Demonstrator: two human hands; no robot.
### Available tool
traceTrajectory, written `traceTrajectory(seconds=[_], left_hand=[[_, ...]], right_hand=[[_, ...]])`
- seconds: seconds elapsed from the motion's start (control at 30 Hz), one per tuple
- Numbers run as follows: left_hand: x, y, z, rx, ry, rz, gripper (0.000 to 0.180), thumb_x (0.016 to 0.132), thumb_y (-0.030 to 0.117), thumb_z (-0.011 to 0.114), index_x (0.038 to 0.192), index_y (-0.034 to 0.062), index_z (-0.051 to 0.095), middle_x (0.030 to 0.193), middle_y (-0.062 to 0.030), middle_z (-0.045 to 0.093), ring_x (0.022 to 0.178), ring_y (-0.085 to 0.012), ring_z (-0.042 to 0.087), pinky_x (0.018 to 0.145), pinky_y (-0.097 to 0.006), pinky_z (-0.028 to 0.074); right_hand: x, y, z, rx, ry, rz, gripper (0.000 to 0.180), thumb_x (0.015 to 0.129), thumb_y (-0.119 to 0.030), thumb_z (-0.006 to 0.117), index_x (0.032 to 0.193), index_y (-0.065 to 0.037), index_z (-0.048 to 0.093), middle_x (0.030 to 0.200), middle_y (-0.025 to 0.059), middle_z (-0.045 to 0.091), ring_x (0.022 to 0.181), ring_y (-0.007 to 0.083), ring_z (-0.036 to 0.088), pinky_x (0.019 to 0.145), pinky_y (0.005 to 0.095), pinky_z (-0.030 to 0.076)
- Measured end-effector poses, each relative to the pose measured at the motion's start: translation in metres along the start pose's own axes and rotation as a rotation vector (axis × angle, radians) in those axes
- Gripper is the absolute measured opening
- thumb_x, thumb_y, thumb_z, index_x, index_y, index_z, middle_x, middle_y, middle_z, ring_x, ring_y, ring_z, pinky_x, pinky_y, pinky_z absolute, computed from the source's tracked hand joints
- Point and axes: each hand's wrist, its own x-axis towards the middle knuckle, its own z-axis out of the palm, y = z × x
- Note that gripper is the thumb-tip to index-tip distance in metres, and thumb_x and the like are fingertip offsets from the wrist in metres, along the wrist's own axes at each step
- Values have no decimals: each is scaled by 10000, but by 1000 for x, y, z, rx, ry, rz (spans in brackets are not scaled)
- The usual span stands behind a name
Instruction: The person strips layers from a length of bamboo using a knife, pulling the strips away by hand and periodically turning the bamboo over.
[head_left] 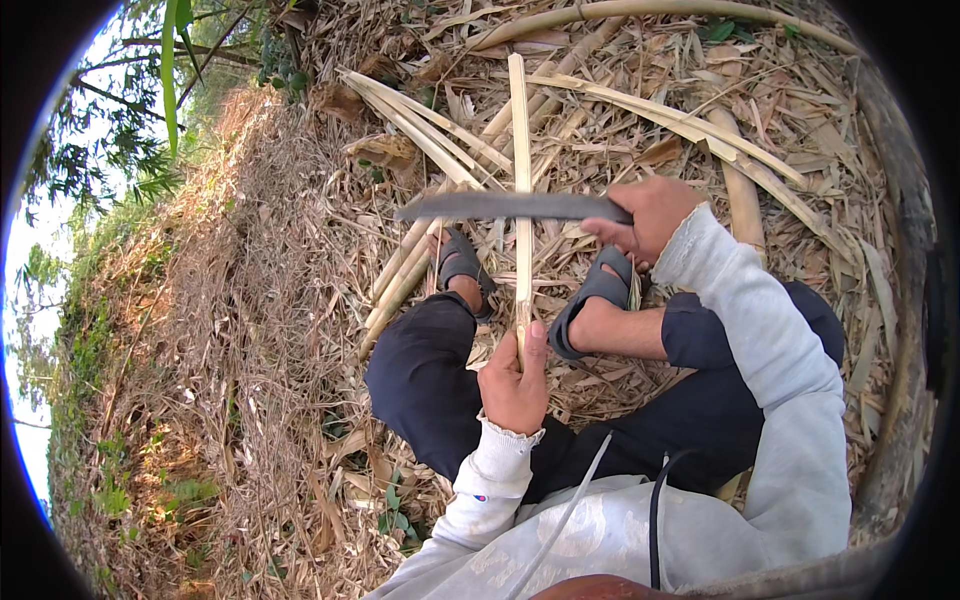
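My left hand point(514, 380) is closed around the near end of a pale split bamboo strip point(522, 140), which points straight away from me between my feet. In my right hand point(655, 222) is the handle of a long dark machete point(500, 206). Its blade, slightly blurred, lies crosswise over the strip, well beyond my left hand. Whether the blade touches the strip or hovers over it, I cannot tell. The machete's tip reaches out to the left, past the strip.
Several split bamboo strips point(425, 130) lie beyond the blade on the left, and more long strips point(690, 125) on the right. Bamboo pieces point(398, 285) rest by my left sandal point(463, 262). My right sandal point(597, 300) is near the machete handle. Dry leaves cover the ground; a slope rises left.
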Motion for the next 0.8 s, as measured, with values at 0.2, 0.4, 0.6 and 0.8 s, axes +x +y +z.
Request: traceTrajectory(seconds=[0.2,0.4,0.6,0.8], left_hand=[[-3,-15,-2,27,3,15,378,979,295,564,760,-12,535,536,-62,442,532,-77,358,472,-283,338],[-5,-7,-5,171,35,103,338,967,277,581,793,-12,554,533,-98,486,491,-111,390,473,-310,366],[-10,-8,-3,112,20,121,340,998,265,524,789,-1,547,548,-10,441,514,-59,363,464,-269,323],[-16,-21,-4,-130,-92,-65,373,1017,277,480,785,-11,532,557,-1,391,561,-61,329,475,-283,299]], right_hand=[[-5,-12,15,121,-47,-64,757,882,-740,344,812,-56,659,574,151,609,606,343,655,621,434,544],[7,8,4,70,-85,76,741,877,-740,356,768,-61,633,601,162,616,615,349,651,625,449,536],[-10,-12,10,21,-17,-104,737,882,-731,366,747,-50,615,565,159,587,584,355,642,598,426,539],[0,-4,17,150,-42,-12,707,892,-708,386,754,-48,598,578,160,588,585,359,634,589,441,531]])
